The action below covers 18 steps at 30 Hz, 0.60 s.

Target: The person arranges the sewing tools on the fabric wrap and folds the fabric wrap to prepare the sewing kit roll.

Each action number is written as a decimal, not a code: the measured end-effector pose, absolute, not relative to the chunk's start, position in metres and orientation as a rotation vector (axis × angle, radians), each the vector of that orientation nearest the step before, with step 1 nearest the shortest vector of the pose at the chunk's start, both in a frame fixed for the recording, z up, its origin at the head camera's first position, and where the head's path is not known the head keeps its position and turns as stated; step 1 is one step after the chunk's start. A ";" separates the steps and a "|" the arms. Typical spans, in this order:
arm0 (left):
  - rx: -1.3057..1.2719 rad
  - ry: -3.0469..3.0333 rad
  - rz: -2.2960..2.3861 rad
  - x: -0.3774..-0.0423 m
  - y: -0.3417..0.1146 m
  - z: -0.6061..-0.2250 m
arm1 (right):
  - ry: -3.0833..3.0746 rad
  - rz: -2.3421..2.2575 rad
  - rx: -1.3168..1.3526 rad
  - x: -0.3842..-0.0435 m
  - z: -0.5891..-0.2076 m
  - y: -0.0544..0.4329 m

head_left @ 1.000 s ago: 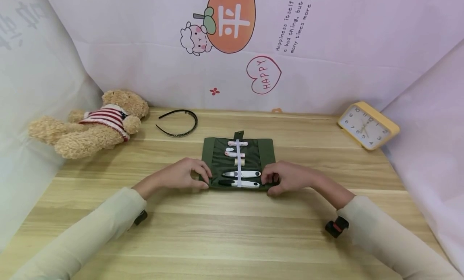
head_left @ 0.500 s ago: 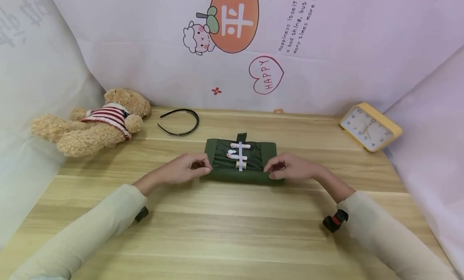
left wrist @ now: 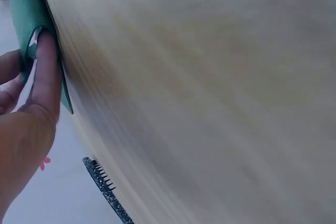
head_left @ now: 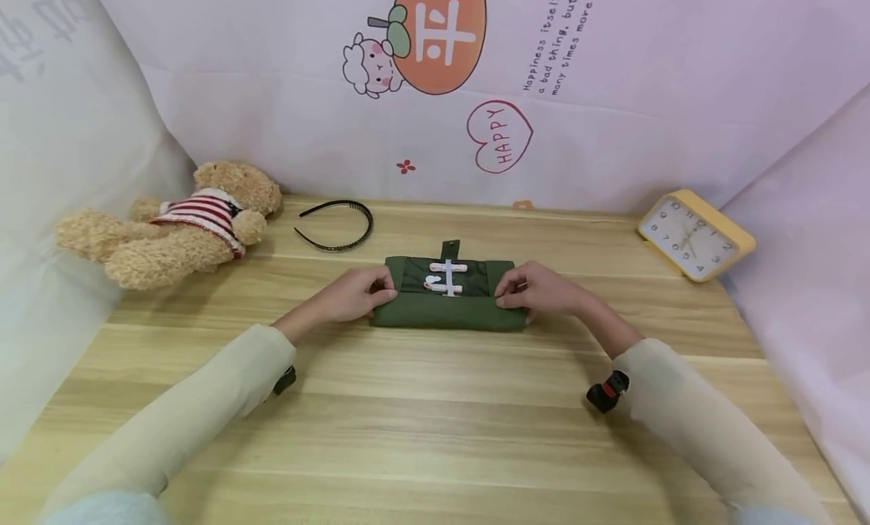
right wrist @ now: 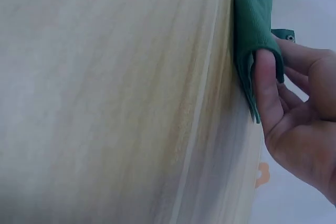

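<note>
A dark green fabric roll-up sewing kit [head_left: 448, 313] lies on the wooden table, its near part folded over toward the back. My left hand [head_left: 353, 292] pinches the fold at its left end; in the left wrist view a digit reaches inside the green fold [left wrist: 30, 3]. At the right end my right hand [head_left: 544, 289] grips the same fold, and the right wrist view has the thumb [right wrist: 266, 85] tucked into it. Two bundles of pale thread [head_left: 448, 267] and white buttons [head_left: 432, 279] show under a white elastic strap. The lower tools are covered by the fold. A snap tab [head_left: 450, 250] sticks out at the back.
A teddy bear [head_left: 204, 223] in a striped shirt lies at the back left. Beside it is a black headband [head_left: 370, 224]. A yellow alarm clock [head_left: 696, 236] stands at the back right. White printed cloth [head_left: 272, 94] walls the table behind and at the sides.
The kit's near edge has been folded over and away from me, covering two white-handled tools and then the thread spool. Both hands have moved farther back with the fold.
</note>
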State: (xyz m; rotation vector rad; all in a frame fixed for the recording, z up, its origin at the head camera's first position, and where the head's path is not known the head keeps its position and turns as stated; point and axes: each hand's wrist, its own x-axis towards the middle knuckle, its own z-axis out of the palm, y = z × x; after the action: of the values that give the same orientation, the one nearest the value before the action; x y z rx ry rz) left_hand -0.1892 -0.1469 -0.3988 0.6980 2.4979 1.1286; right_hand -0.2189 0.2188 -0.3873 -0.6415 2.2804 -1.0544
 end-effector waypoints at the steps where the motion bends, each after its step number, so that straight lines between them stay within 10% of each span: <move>1: 0.692 2.509 1.105 -0.191 -0.146 -0.398 | 2.291 -1.048 -0.633 -0.220 -0.388 0.218; 12: 0.748 2.655 0.962 -0.194 -0.140 -0.396 | 2.304 -1.004 -0.618 -0.224 -0.387 0.211; 18: 1.231 2.778 0.802 -0.181 -0.129 -0.395 | 2.298 -1.002 -0.598 -0.223 -0.387 0.210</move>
State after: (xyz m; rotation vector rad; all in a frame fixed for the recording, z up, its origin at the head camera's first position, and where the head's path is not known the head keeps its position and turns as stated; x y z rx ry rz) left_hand -0.1815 -0.1290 -0.3946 1.2312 2.7781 0.8019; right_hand -0.2226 0.2100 -0.3872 -0.5978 2.2981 -1.0021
